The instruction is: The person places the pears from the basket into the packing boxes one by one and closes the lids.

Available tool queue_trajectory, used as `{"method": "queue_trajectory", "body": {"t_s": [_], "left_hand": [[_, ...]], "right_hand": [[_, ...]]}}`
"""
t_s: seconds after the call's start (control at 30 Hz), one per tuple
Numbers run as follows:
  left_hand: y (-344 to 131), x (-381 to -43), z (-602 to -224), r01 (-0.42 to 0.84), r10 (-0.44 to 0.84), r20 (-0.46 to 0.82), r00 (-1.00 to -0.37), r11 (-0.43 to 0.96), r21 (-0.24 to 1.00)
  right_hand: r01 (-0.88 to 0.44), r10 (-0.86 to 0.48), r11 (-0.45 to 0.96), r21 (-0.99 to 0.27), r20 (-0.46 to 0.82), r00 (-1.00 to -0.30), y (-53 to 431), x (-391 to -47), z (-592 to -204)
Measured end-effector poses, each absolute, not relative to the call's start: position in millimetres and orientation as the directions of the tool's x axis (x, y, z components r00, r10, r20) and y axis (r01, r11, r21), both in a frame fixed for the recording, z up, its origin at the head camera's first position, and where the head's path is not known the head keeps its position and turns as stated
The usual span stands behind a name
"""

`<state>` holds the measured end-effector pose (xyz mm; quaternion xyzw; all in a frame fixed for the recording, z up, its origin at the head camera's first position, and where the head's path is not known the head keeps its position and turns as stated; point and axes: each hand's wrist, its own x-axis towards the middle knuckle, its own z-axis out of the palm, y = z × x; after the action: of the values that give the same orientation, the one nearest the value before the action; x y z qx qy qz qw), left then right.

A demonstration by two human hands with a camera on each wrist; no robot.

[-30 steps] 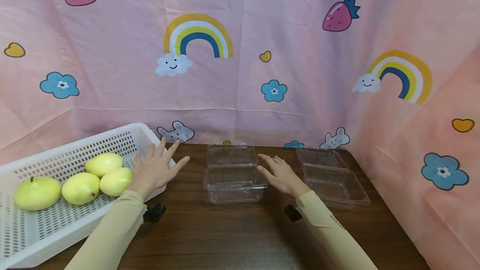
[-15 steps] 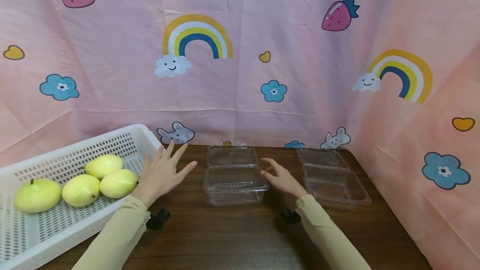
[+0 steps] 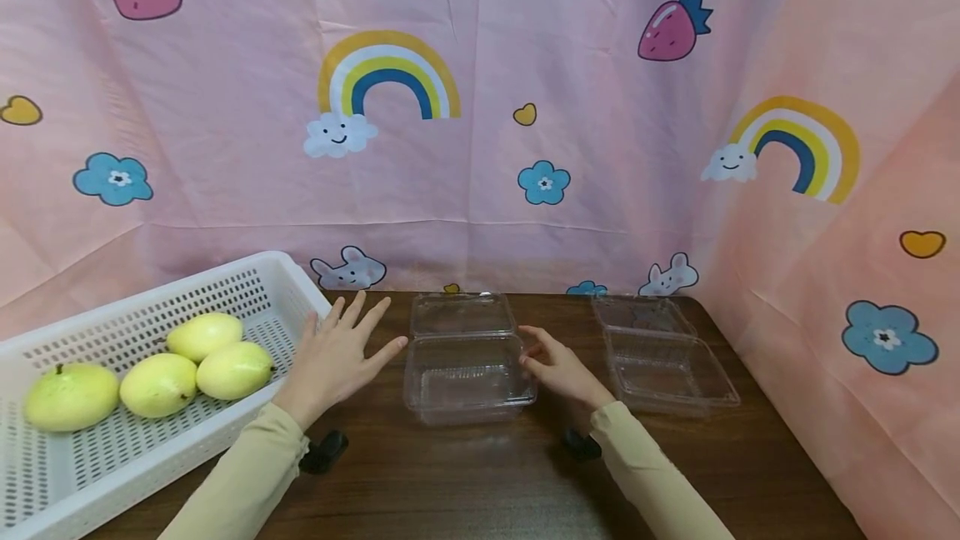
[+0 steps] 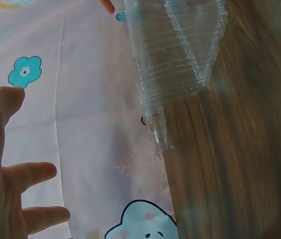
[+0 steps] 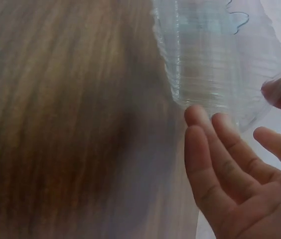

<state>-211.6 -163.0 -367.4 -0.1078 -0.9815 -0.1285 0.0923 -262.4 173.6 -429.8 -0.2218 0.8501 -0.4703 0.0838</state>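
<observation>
The left hand [image 3: 333,363] is hovering just beside the right end of the white basket [image 3: 97,327], fingers spread, grasping nothing. The right hand [image 3: 561,369] seems to be pinching the right rim of a clear clamshell [image 3: 472,398], which is standing open right of the basket. Positioning it is probably the step; the next move may be calling for gentle steadying. Its tray's long axis is running sideways along the hinge, its lid pointing towards the patterned cloth [image 3: 465,190] hanging behind the basket.

On the table [image 3: 465,482], the basket [image 3: 150,473] was placed at the left, with four fruits [image 3: 159,385] in it; the middle box [image 3: 471,382] and the right box [image 3: 667,365] were set before the curtain [image 3: 480,148].
</observation>
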Motion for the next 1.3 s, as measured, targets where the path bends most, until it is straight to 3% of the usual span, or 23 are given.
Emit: {"method": "queue_trajectory", "body": {"t_s": [0.5, 0.77, 1.07, 1.3], "left_hand": [[-174.1, -213.6, -365.7, 0.246, 0.196, 0.219, -0.956, 0.941, 0.233], [-183.7, -213.5, -358.0, 0.257, 0.21, 0.228, -0.951, 0.945, 0.203], [-194.7, -216.1, -355.2, 0.329, 0.276, 0.315, -0.908, 0.936, 0.126], [-202.3, -215.1, -347.3, 0.34, 0.278, 0.32, -0.906, 0.928, 0.153]], "right_hand": [[-0.264, -0.506, 0.308, -0.914, 0.078, -0.859, 175.0, -259.0, -440.6], [-0.184, -0.524, 0.247, -0.951, 0.028, -0.851, 175.0, -253.9, -439.5], [-0.125, -0.503, 0.213, -0.969, 0.001, -0.864, 175.9, -251.6, -438.4], [-0.096, -0.514, 0.165, -0.982, -0.003, -0.858, 176.8, -249.1, -438.7]]}}
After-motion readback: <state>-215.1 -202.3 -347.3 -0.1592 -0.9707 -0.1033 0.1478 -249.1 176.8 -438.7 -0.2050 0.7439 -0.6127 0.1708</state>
